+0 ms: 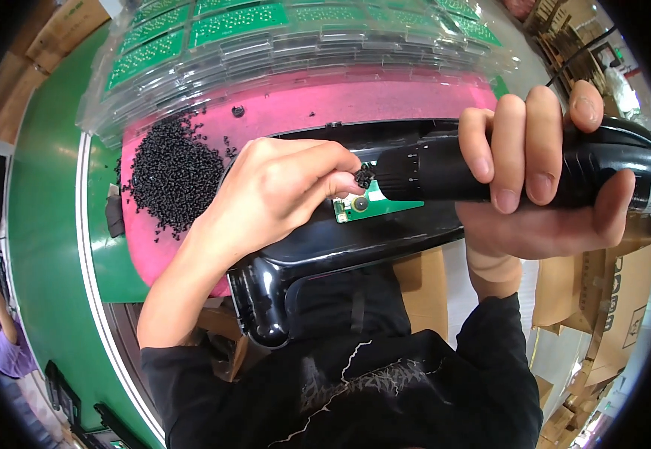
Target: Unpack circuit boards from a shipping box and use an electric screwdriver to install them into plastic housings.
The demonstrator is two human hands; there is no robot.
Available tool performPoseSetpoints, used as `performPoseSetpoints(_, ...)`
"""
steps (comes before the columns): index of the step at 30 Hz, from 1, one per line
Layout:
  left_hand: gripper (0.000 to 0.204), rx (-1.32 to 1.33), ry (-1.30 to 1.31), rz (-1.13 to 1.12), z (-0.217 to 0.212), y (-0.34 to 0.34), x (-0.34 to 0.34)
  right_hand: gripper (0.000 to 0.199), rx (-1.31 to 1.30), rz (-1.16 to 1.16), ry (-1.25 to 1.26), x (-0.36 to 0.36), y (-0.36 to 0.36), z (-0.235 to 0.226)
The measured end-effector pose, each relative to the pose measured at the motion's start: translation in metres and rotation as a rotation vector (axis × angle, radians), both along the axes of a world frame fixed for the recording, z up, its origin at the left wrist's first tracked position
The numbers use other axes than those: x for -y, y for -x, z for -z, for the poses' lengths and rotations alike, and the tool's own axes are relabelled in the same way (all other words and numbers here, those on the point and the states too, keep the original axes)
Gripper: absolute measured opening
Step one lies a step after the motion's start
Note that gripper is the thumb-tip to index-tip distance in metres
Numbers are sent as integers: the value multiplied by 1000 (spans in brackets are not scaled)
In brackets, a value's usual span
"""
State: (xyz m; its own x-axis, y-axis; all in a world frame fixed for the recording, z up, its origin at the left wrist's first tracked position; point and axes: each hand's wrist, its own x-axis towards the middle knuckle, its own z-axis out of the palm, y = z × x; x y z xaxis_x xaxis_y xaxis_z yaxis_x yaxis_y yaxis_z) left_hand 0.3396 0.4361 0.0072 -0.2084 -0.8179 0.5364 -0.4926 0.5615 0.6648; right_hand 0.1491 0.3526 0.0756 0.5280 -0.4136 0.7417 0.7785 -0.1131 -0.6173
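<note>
My right hand (539, 168) is wrapped round a black electric screwdriver (436, 173), held level with its nose to the left. At that nose, my left hand (277, 183) pinches a small clump of black screws (364, 177) between thumb and fingertips. The bit itself is hidden. Below both hands lies a glossy black plastic housing (333, 258), with a green circuit board (385, 210) in it, partly covered by the tool and my fingers. A heap of small black screws (175, 172) spreads over the pink mat (325, 101) left of my left hand.
Stacked clear plastic trays (243, 71) holding green circuit boards (239, 24) stand along the far side of the mat. The green table (52, 217) extends left. Cardboard boxes (625, 307) are at the right. Another person in a purple top (11, 348) is at the far left.
</note>
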Motion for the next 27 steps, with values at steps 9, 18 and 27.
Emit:
performPoseSetpoints(9,10,-51,-8,-58,-3,2,3,45,31,104,-79,-9,-7,-2)
performPoseSetpoints(18,14,50,-15,-178,-7,4,1,45,-80,174,-108,-16,-15,-9)
performPoseSetpoints(27,13,202,143,-254,-3,0,0,41,-66,302,-74,-3,-30,16)
